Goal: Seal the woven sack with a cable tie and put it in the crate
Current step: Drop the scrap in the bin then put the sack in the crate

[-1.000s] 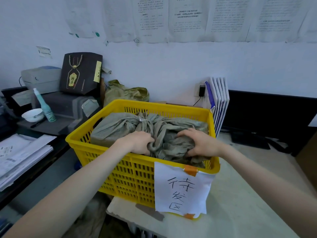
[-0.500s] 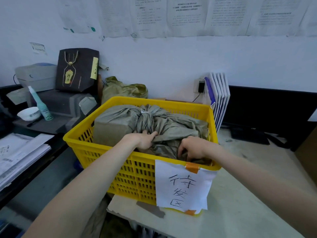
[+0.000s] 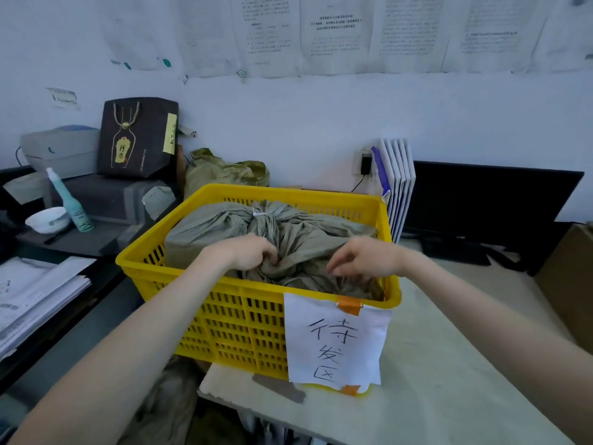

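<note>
Under left hand (image 3: pixel 253 253), sack (image 3: pixel 224 226) folds

One yellow crate (image 3: pixel 244 319), one tied sack (image 3: pixel 224 226), two hands, one bowl (image 3: pixel 48 219), one bottle (image 3: pixel 69 202)

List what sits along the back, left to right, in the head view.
White bowl → teal bottle → dark gift bag → crumpled olive sack → wall plug → upright white folders → black monitor.
</note>
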The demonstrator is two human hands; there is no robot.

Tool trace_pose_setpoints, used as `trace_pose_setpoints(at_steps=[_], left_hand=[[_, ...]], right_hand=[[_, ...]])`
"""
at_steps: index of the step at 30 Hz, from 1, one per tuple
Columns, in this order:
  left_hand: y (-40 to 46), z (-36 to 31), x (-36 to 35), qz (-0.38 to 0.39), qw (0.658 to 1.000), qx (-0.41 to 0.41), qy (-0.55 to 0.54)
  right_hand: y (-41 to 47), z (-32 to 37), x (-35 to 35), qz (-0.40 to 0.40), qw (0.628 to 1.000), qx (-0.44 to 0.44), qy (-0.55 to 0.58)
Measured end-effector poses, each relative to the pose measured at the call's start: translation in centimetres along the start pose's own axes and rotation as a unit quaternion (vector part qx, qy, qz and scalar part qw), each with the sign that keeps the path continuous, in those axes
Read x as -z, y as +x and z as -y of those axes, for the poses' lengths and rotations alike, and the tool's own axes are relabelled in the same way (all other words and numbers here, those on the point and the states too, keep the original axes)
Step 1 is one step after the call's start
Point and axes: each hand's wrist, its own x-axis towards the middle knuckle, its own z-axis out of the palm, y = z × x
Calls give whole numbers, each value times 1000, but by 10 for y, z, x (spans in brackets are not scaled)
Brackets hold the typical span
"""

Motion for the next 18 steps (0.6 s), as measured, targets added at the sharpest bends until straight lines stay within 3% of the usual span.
trace_pose_setpoints(at_steps=[3, 5, 7, 8, 11, 13, 15, 18], left_hand=[[-2, -12, 7, -165, 983, 14, 78], [1, -18, 10, -244, 970, -3, 4], [3, -22, 12, -255, 960, -31, -107], [4, -23, 11, -216, 964, -44, -152], [8, -28, -4, 11, 990, -64, -125], [12, -31, -21, 115, 990, -70, -47], [16, -29, -32, 163, 983, -83, 18], [16, -26, -31, 164, 984, -63, 19]], right_hand=[[1, 2, 2, -152, 988, 14, 22], [4, -1, 2, -260, 965, 21, 13], [8, -6, 0, -321, 946, 29, -23], [9, -9, -2, -317, 947, 32, -48], [10, -14, -13, -195, 977, 44, -76], [9, -16, -22, -39, 994, 24, -96], [13, -18, -32, 89, 986, -20, -142], [19, -19, -34, 141, 977, -47, -153]])
